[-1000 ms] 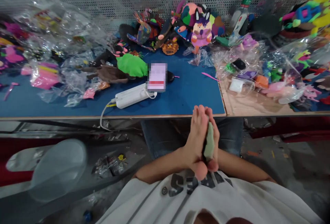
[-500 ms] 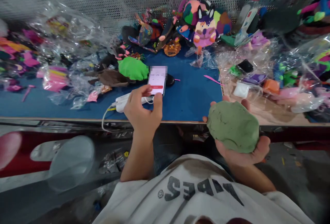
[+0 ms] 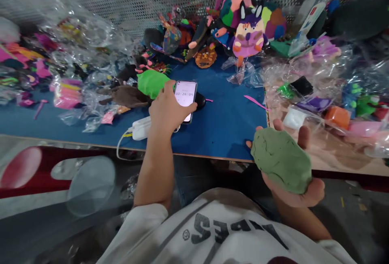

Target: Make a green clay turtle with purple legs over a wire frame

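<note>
My left hand spans a phone on the blue table, its thumb at the right edge and its fingers at the left. The lit screen reads 00:26:05. A flattened lump of grey-green modelling clay rests in my right hand, palm up, with fingertips showing around its rim. This hand is near the table's front edge. Close to my left hand lie a bright green piece, a white power block with a cable, and a dark rounded object right of the phone.
Clay figures, among them a purple-and-pink animal, stand along the mesh back wall. Plastic-wrapped clay packs crowd the right side and wrapped pieces the left. A pink clay knife lies on the blue table. Below left is a red stool.
My left hand has moved forward from the phone's lower end and now grips its sides. The clay stays in my right hand. The whole view has shifted slightly.
</note>
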Demonstrator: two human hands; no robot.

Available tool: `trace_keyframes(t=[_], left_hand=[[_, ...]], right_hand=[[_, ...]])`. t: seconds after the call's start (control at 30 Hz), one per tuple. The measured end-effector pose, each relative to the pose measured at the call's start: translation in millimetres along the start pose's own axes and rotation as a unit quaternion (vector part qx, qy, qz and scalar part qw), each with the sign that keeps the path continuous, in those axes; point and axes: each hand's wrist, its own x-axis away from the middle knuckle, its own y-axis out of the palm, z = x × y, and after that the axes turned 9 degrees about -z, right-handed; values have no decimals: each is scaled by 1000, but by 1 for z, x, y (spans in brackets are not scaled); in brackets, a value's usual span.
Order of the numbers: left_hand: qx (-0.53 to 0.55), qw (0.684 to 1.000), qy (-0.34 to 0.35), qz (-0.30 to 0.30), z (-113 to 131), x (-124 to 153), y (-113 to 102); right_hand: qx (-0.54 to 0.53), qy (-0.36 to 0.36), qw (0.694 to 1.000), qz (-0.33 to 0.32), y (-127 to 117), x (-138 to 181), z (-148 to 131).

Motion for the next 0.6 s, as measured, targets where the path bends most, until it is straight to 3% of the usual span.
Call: trace_keyframes(t=[0.33,0.6], left_hand=[[-6,998,-17,66,9,7,12],[-39,997,-3,67,22,13,12]], right_hand=[[-14,40,999,7,-6,-1,-2],[-18,42,999,1,-10,-3,0]])
